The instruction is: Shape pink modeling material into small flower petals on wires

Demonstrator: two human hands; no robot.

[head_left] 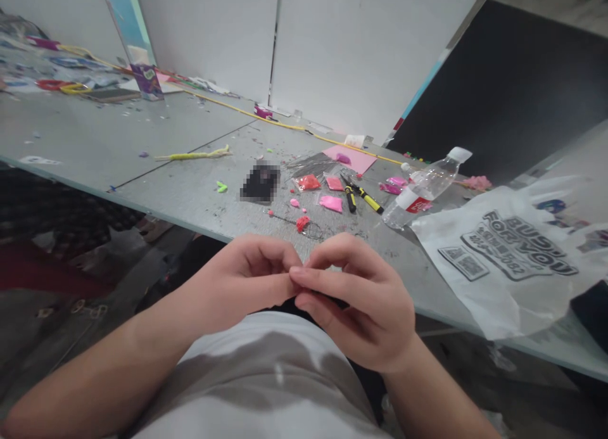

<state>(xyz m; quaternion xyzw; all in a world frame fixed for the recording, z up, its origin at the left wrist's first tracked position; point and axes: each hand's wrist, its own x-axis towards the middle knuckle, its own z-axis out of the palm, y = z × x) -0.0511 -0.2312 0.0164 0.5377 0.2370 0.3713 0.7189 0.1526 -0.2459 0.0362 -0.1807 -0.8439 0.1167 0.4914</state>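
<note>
My left hand and my right hand meet in front of my body, just below the table's near edge. Both have their fingers curled and pressed together at the fingertips, pinching something too small or hidden to name. A dark thing shows under my right fingers. Just beyond them on the table lies a small red clay piece on a thin wire. Farther back are pink and red clay packets.
Two yellow-and-black tools lie beside a tipped plastic water bottle. A printed white plastic bag covers the table's right part. A green-yellow strip lies at left. White panels and a dark board stand behind.
</note>
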